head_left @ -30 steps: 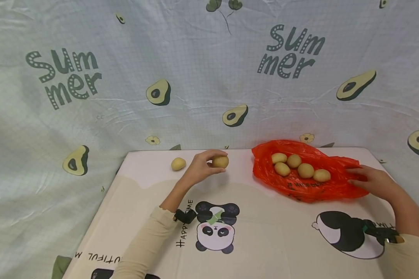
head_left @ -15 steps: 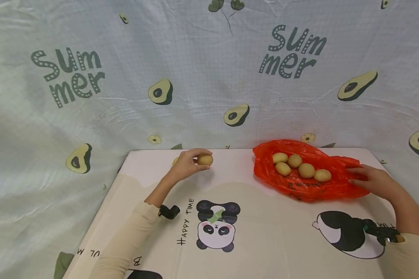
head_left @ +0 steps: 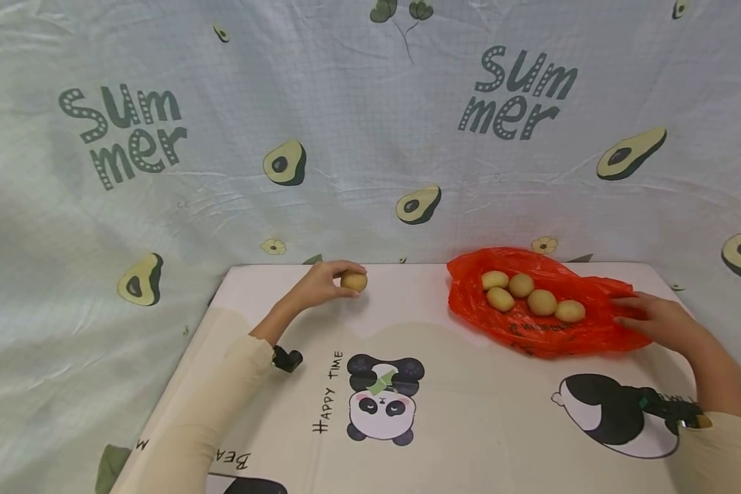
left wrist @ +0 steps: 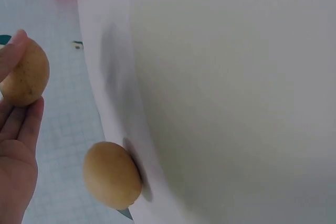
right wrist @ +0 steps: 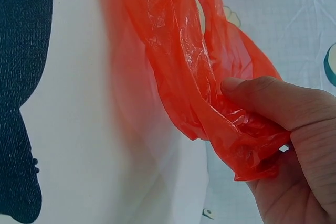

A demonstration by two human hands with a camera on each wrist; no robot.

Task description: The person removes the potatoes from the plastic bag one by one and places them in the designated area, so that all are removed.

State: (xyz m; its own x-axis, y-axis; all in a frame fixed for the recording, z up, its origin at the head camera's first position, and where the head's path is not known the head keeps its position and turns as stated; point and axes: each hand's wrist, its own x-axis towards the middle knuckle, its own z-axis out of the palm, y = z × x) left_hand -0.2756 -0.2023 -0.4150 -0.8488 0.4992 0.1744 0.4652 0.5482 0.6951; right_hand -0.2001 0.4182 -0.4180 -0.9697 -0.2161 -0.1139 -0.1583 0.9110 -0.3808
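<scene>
My left hand [head_left: 313,285] pinches a tan potato [head_left: 354,281] between thumb and fingers, near the table's back edge. In the left wrist view, this potato [left wrist: 32,74] is held over the surface, and a second potato [left wrist: 112,176] lies on the table close by. The hand and forearm hide that second one in the head view. At the right, my right hand [head_left: 667,321] grips the end of a red plastic bag [head_left: 472,322]. Several potatoes [head_left: 541,302] rest on the spread bag. The right wrist view shows the thumb pressed on the crumpled plastic [right wrist: 181,87].
A pale printed cloth [head_left: 463,412] covers the table, with a panda figure [head_left: 381,405] in its middle. Directly behind the table's back edge hangs a curtain [head_left: 358,137] printed with avocados. Dark cameras [head_left: 287,359] are strapped at both wrists.
My left hand has carried its potato leftward along the back of the table, and now covers the loose potato seen earlier. The right hand and the bag stay where they were.
</scene>
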